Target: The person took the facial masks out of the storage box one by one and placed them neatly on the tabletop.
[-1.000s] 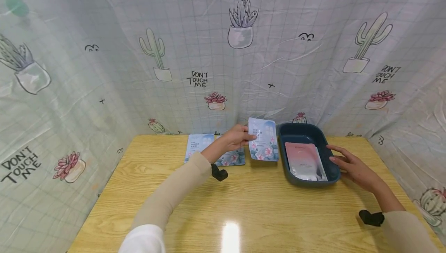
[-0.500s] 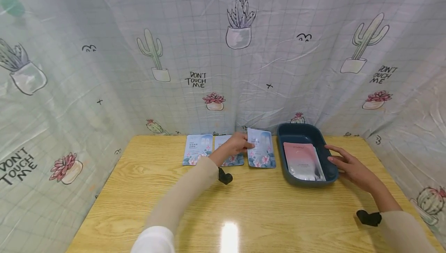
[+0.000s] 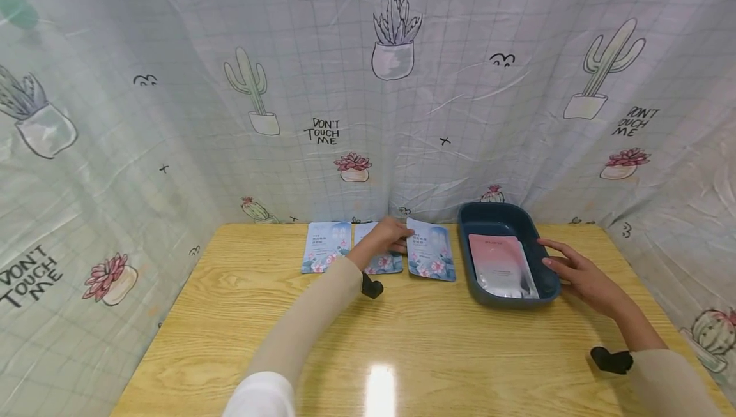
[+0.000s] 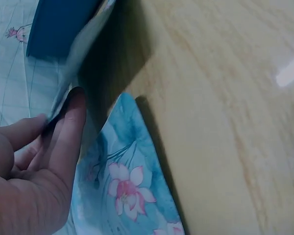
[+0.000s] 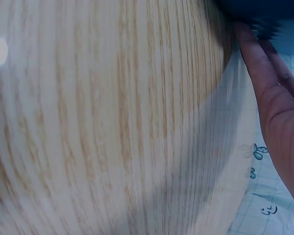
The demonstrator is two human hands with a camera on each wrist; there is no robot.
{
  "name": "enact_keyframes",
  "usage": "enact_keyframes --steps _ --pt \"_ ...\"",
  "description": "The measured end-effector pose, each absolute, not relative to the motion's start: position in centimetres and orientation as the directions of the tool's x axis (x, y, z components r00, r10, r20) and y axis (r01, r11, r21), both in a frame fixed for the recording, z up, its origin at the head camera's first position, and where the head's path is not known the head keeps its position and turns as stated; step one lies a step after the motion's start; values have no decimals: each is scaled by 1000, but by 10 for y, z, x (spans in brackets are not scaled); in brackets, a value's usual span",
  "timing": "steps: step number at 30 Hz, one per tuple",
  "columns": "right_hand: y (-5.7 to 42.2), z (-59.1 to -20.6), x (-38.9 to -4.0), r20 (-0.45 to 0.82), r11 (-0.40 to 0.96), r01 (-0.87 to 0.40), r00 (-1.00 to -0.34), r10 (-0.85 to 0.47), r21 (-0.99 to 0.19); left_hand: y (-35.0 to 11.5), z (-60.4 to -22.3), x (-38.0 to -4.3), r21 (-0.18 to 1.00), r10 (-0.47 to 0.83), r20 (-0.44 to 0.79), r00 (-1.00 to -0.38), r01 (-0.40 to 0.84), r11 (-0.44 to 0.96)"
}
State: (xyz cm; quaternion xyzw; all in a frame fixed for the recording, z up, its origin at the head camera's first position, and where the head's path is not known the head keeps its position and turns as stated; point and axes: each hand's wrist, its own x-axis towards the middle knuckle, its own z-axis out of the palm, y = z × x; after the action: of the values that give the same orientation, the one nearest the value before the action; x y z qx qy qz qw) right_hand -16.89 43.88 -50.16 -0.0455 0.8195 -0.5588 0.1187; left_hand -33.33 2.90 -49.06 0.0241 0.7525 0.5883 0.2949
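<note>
My left hand (image 3: 386, 235) pinches the left edge of a blue floral sachet (image 3: 430, 254), which stands slightly tilted close over the table. The left wrist view shows that sachet (image 4: 83, 51) nearly edge-on between thumb and fingers. Beneath this hand lies a second blue sachet (image 3: 382, 265), partly hidden by it. A third (image 3: 326, 248) lies flat to the left. At the right, my right hand (image 3: 589, 286) touches the right wall of a dark blue bin (image 3: 500, 214) with extended fingers. Inside the bin lie a pink-and-silver sachet (image 3: 499, 267) and another partly covered by it.
The wooden table (image 3: 322, 353) spreads out in front of the sachets and bin. A curtain (image 3: 287, 85) printed with cacti hangs right behind its back edge and along both sides. A bright reflection shows near the front.
My left hand has lowered the pinched sachet from above the table to close over it, left of the bin. My right hand has stayed at the bin.
</note>
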Motion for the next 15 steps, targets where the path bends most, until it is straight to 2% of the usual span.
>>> enact_keyframes --steps 15 --pt "440 -501 -169 -142 350 57 -964 -224 -935 26 -495 -338 905 266 -323 -908 -214 368"
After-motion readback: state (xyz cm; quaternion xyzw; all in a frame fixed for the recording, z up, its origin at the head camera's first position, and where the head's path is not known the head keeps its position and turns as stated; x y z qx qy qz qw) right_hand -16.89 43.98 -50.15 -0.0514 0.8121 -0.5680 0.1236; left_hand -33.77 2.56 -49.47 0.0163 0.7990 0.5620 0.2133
